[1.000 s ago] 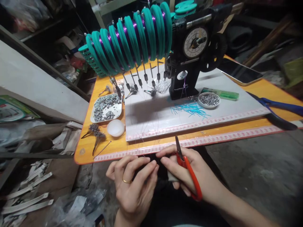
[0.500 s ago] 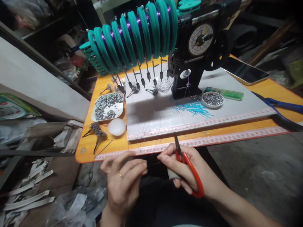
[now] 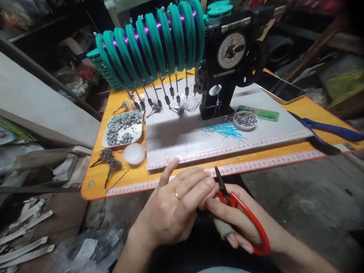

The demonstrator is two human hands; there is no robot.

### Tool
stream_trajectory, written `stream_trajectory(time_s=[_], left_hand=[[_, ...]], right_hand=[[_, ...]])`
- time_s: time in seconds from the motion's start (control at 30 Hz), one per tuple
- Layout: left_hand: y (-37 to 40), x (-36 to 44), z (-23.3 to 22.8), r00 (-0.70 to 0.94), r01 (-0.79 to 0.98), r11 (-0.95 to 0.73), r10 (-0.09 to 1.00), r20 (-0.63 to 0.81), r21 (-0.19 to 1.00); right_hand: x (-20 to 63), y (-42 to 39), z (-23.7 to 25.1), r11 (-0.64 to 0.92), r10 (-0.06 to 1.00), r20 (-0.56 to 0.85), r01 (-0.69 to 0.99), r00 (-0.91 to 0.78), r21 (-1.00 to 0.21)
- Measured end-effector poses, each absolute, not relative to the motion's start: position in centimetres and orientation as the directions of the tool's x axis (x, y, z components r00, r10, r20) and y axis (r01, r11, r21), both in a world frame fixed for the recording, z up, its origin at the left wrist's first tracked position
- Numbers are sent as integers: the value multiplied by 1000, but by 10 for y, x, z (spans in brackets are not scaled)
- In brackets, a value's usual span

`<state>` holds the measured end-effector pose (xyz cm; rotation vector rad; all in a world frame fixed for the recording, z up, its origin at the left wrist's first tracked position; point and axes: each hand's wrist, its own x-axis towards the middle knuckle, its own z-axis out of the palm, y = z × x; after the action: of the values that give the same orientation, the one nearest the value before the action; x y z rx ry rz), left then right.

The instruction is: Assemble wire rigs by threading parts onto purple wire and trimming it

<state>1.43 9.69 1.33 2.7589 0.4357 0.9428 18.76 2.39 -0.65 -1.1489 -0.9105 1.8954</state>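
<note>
Hands at the middle of the bench's (image 3: 95,182) front edge. Right hand (image 3: 227,212): grip closed around red-handled snips (image 3: 254,217), blades pointing up toward that edge. Left hand (image 3: 176,204): fingertips at the right's; whether its grip pinches anything, cannot tell, contact hidden.

Main risk, my judgement: a nicked left finger, since the blade tips sit just beside it; a twist of the right wrist would do it. Anything small slipping between fingers could drop past the front edge. Toward the left front corner, a careless left forearm might tip the white cup (image 3: 134,153).
</note>
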Motion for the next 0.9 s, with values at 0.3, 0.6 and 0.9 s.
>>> stream_trajectory(time_s=[0.3, 0.6, 0.9], left_hand=[[101, 14, 11, 772, 260, -936, 348, 532, 236], [80, 24, 1, 743, 292, -868, 470, 477, 401], [91, 34, -5, 603, 466, -804, 594, 533, 369]], right_hand=[[217, 2, -14, -517, 843, -514, 21, -157, -856], [213, 10, -11, 16, 994, -23, 341, -109, -940], [213, 24, -15, 231, 970, 237, 511, -53, -828]])
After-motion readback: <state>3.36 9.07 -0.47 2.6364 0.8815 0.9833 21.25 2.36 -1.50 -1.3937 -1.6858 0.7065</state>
